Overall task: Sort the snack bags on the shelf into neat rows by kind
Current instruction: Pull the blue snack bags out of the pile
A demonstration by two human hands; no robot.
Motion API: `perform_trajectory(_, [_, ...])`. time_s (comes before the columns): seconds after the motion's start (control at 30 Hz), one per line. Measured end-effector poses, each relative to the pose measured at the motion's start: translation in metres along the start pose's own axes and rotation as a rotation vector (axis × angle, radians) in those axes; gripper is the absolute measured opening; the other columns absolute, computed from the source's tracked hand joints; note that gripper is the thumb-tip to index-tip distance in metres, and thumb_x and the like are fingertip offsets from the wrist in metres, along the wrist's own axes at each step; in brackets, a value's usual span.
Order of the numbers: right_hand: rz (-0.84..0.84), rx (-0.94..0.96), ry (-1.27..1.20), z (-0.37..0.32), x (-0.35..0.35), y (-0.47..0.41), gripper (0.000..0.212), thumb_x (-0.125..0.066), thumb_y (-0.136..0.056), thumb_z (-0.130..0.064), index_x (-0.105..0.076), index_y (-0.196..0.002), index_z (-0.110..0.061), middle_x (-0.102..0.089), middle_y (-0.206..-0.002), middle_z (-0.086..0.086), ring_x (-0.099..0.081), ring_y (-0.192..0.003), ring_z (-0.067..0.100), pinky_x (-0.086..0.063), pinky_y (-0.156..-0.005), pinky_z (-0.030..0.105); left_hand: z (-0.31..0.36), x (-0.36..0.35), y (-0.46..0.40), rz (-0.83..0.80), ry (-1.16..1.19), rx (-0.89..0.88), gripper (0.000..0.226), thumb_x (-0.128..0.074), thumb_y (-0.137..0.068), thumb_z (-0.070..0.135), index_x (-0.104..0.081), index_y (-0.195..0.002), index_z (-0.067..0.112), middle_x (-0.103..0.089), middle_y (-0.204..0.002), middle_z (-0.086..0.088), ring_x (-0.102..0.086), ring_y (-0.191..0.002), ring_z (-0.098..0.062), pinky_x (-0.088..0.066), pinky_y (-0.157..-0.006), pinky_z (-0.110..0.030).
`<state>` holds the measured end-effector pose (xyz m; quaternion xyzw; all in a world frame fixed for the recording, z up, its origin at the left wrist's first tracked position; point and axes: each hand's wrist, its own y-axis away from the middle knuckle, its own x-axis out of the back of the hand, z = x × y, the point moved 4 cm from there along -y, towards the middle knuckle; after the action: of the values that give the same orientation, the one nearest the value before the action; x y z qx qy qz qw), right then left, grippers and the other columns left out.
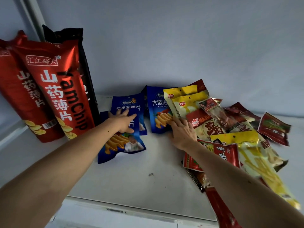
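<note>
Two blue chip bags (122, 143) lie overlapped on the white shelf (139, 178) left of centre. My left hand (123, 120) rests flat on them with fingers spread. A third blue chip bag (156, 111) lies to the right, partly under yellow bags (185, 97). My right hand (181, 132) presses on that blue bag's right edge, beside a red and white bag (204, 125). A mixed heap of red bags (273, 129) and a yellow-strip bag (256, 158) spreads to the right.
Two tall red yam chip bags (54, 89) and a black bag (82, 66) stand upright at the left against the wall. The shelf's front edge (131, 209) runs across the bottom. A red packet (220, 209) overhangs the front right.
</note>
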<state>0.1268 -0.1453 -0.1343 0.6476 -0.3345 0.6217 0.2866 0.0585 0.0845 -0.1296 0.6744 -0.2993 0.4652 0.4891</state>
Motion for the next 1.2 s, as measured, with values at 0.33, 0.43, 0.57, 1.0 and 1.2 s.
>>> perform_trajectory(0.33, [0.041,-0.153,0.034,0.006,0.006,-0.021,0.051,-0.041,-0.095,-0.053,-0.05,-0.129,-0.016,-0.05,-0.136,0.005,-0.037,-0.126,0.026,-0.032,-0.104,0.039,0.045,0.03,-0.037,0.233,0.917,0.03,0.065,-0.065,-0.088,0.026,-0.037,-0.143,0.008,-0.048,-0.139,-0.01,-0.052,-0.118,-0.023,-0.046,-0.099,-0.038])
perform_trajectory(0.43, [0.071,-0.154,0.008,0.008,0.008,-0.023,0.05,-0.042,-0.095,-0.051,-0.049,-0.131,-0.017,-0.05,-0.136,0.004,-0.037,-0.127,0.026,-0.033,-0.104,0.038,0.069,0.022,-0.047,0.192,1.13,0.082,0.055,-0.064,-0.089,0.038,-0.044,-0.128,0.003,-0.054,-0.119,-0.007,-0.056,-0.11,-0.025,-0.051,-0.084,-0.035])
perform_trajectory(0.57, [0.121,-0.127,-0.018,0.016,0.011,-0.025,0.042,-0.04,-0.098,-0.045,-0.054,-0.125,-0.016,-0.054,-0.131,0.004,-0.04,-0.123,0.026,-0.037,-0.099,0.038,0.086,0.016,-0.053,0.297,1.27,0.159,0.056,-0.072,-0.085,0.03,-0.049,-0.129,0.005,-0.058,-0.126,-0.007,-0.056,-0.113,-0.028,-0.049,-0.092,-0.037])
perform_trajectory(1.0, [0.12,-0.02,-0.07,0.002,0.004,-0.047,0.046,-0.049,-0.097,-0.041,-0.048,-0.134,-0.014,-0.046,-0.139,0.007,-0.039,-0.128,0.027,-0.038,-0.102,0.037,-0.02,0.055,-0.018,0.746,0.75,0.386,0.061,-0.051,-0.095,0.007,-0.023,-0.148,0.02,-0.049,-0.135,-0.018,-0.053,-0.118,-0.04,-0.046,-0.091,-0.047])
perform_trajectory(1.2, [-0.049,0.076,-0.028,-0.016,-0.027,-0.068,0.067,-0.039,-0.099,-0.047,-0.02,-0.152,-0.011,-0.009,-0.162,0.007,-0.001,-0.15,0.024,-0.013,-0.119,0.042,-0.02,0.047,-0.03,0.446,0.354,0.337,0.047,-0.041,-0.098,0.042,-0.038,-0.144,0.029,-0.007,-0.159,-0.01,-0.015,-0.143,-0.039,-0.026,-0.111,-0.052])
